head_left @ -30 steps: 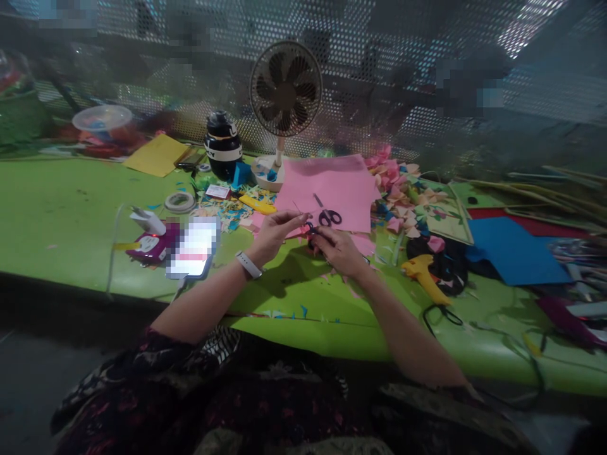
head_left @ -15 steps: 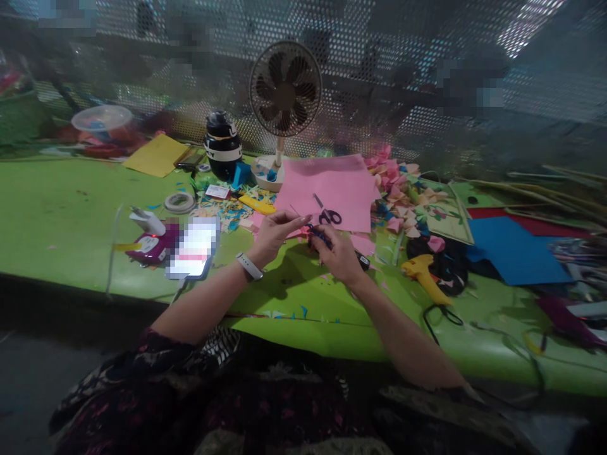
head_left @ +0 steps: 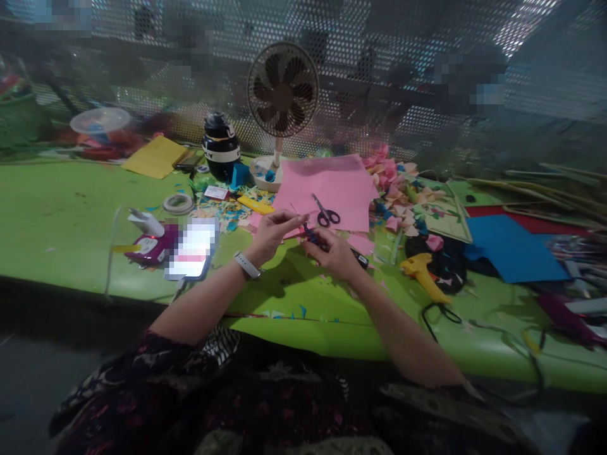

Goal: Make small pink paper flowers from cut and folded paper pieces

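My left hand [head_left: 279,229] is closed in a pinch on a thin wire [head_left: 293,207], whose end sticks up past the fingers. Close beside it, my right hand [head_left: 329,253] is wrapped round a dark blue tool [head_left: 310,235] that looks like small pliers; much of it is hidden by the fingers. The tool's tip is right by the left fingertips, and I cannot tell whether it grips the wire. Just beyond both hands, black-handled scissors [head_left: 327,215] lie on a pink sheet [head_left: 332,180]. Behind my right hand a black object with a white label [head_left: 361,258] lies partly covered.
A fan [head_left: 283,91] and black jug [head_left: 220,148] stand at the back. Paper scraps and pink petals [head_left: 386,170] spread around the sheet. To the left are a lit phone [head_left: 193,246] and tape roll [head_left: 178,203]; to the right, a yellow glue gun [head_left: 425,278] and blue sheet [head_left: 515,248].
The right hand and its tool have shifted slightly left and turned, beside the left fingertips. The left hand has barely moved and still pinches the wire.
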The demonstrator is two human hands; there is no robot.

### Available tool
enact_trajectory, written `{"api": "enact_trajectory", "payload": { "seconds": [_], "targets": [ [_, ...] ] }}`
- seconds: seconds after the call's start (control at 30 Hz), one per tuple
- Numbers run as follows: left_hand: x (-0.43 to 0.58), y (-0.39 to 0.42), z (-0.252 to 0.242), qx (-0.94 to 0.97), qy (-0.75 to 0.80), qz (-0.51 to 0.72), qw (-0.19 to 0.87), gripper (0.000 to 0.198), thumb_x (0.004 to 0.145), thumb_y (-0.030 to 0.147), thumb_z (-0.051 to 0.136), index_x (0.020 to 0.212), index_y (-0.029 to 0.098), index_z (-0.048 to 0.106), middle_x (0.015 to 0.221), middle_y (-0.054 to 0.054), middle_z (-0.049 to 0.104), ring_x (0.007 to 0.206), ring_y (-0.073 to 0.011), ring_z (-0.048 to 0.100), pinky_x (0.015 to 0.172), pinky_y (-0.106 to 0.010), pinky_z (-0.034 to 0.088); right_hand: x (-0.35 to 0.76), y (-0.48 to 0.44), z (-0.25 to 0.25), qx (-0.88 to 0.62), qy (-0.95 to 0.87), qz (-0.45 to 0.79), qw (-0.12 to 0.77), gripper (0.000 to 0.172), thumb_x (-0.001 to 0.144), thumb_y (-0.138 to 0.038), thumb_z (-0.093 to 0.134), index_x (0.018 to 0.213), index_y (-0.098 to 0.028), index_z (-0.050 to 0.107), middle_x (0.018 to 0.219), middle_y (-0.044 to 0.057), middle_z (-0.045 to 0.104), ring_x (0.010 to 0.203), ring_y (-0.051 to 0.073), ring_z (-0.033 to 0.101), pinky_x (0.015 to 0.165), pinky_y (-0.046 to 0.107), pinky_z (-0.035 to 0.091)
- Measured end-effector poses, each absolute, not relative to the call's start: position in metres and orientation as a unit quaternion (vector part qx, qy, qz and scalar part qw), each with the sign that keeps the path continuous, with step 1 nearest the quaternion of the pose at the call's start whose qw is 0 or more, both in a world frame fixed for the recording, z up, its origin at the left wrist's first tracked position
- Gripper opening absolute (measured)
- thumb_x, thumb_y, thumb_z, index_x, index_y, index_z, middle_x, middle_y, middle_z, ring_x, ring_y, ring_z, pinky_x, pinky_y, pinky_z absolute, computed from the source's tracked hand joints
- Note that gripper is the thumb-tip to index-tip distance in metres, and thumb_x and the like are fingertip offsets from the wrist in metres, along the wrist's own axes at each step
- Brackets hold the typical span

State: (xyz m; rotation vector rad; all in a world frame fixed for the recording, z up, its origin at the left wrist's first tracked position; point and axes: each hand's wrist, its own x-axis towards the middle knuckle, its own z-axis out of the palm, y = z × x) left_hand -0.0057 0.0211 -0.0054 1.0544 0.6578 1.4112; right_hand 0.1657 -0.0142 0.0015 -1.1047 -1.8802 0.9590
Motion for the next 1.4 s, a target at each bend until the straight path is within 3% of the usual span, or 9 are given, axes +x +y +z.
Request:
{"api": "enact_trajectory", "payload": {
  "seconds": [0.1, 0.27, 0.4, 0.53, 0.7, 0.9, 1.1, 1.27, 1.4],
  "targets": [
    [-0.0047, 0.0192, -0.0039, 0.455, 0.288, 0.61, 0.581, 0.028, 0.059, 0.038, 0.092, 0.062, 0.019, 0.072, 0.068, 0.001, 0.069, 0.071, -0.0115, 0.062, 0.08, -0.03, 0.052, 0.1633, -0.0169, -0.0007, -0.45, -0.735, 0.327, 0.389, 0.038, 0.093, -0.054, 0.058, 0.109, -0.019, 0.06, 0.088, 0.006, 0.067, 0.067, 0.016, 0.062, 0.064, 0.031, 0.051],
    [-0.005, 0.0197, -0.0039, 0.461, 0.287, 0.605, 0.582, 0.029, 0.061, 0.042, 0.09, 0.07, 0.02, 0.075, 0.076, -0.001, 0.072, 0.076, -0.0138, 0.064, 0.081, -0.032, 0.051, 0.1658, -0.0163, 0.0003, -0.467, -0.719, 0.36, 0.368, 0.044, 0.097, -0.058, 0.047, 0.115, -0.019, 0.058, 0.074, 0.001, 0.062, 0.046, 0.011, 0.049, 0.05, 0.028, 0.045],
    [-0.0061, 0.0213, -0.0051, 0.464, 0.291, 0.61, 0.573, 0.027, 0.062, 0.041, 0.09, 0.068, 0.019, 0.075, 0.074, -0.002, 0.071, 0.075, -0.0136, 0.064, 0.081, -0.031, 0.051, 0.167, -0.0157, 0.003, -0.44, -0.726, 0.404, 0.341, 0.042, 0.098, -0.059, 0.042, 0.1, -0.021, 0.061, 0.069, 0.0, 0.061, 0.045, 0.01, 0.044, 0.047, 0.027, 0.04],
    [-0.0053, 0.0216, -0.0065, 0.451, 0.293, 0.602, 0.589, 0.03, 0.059, 0.041, 0.091, 0.073, 0.019, 0.077, 0.079, -0.003, 0.074, 0.08, -0.0157, 0.067, 0.084, -0.033, 0.051, 0.1648, -0.0162, 0.0027, -0.43, -0.753, 0.361, 0.342, 0.038, 0.096, -0.055, 0.048, 0.086, -0.02, 0.06, 0.07, 0.0, 0.057, 0.056, 0.012, 0.047, 0.053, 0.027, 0.038],
    [-0.0039, 0.0226, -0.0086, 0.435, 0.297, 0.605, 0.597, 0.031, 0.057, 0.042, 0.092, 0.069, 0.018, 0.075, 0.076, -0.002, 0.073, 0.077, -0.0141, 0.066, 0.083, -0.032, 0.05, 0.1612, -0.0173, -0.0013, -0.455, -0.729, 0.348, 0.375, 0.036, 0.09, -0.052, 0.059, 0.102, -0.019, 0.059, 0.063, -0.005, 0.045, 0.055, 0.011, 0.04, 0.052, 0.026, 0.032],
    [-0.0036, 0.0232, -0.0057, 0.412, 0.279, 0.62, 0.606, 0.029, 0.058, 0.038, 0.092, 0.061, 0.019, 0.07, 0.066, 0.002, 0.066, 0.073, -0.0109, 0.062, 0.084, -0.029, 0.05, 0.1629, -0.0169, -0.0016, -0.475, -0.717, 0.305, 0.408, 0.033, 0.093, -0.053, 0.055, 0.098, -0.021, 0.059, 0.076, 0.001, 0.059, 0.065, 0.015, 0.054, 0.06, 0.028, 0.041],
    [-0.0032, 0.0217, -0.0026, 0.41, 0.277, 0.615, 0.614, 0.035, 0.056, 0.039, 0.093, 0.055, 0.019, 0.064, 0.06, 0.004, 0.059, 0.067, -0.0092, 0.057, 0.083, -0.029, 0.05, 0.1653, -0.0164, 0.0029, -0.457, -0.725, 0.35, 0.379, 0.041, 0.096, -0.06, 0.046, 0.089, -0.022, 0.058, 0.067, 0.0, 0.055, 0.06, 0.015, 0.051, 0.058, 0.028, 0.041],
    [-0.0026, 0.0233, -0.0062, 0.4, 0.288, 0.599, 0.631, 0.032, 0.057, 0.042, 0.092, 0.062, 0.019, 0.07, 0.065, 0.002, 0.066, 0.07, -0.0109, 0.06, 0.08, -0.03, 0.05, 0.1671, -0.0141, 0.002, -0.451, -0.729, 0.37, 0.358, 0.045, 0.096, -0.063, 0.043, 0.082, -0.022, 0.055, 0.062, -0.002, 0.052, 0.059, 0.014, 0.049, 0.06, 0.029, 0.043],
    [-0.0025, 0.023, -0.008, 0.408, 0.289, 0.612, 0.613, 0.03, 0.058, 0.039, 0.092, 0.062, 0.018, 0.071, 0.069, 0.001, 0.068, 0.075, -0.0121, 0.063, 0.083, -0.03, 0.05, 0.1651, -0.0144, 0.0011, -0.457, -0.724, 0.353, 0.378, 0.04, 0.092, -0.061, 0.053, 0.098, -0.021, 0.059, 0.078, 0.003, 0.063, 0.07, 0.018, 0.059, 0.068, 0.032, 0.048]
  ]
}}
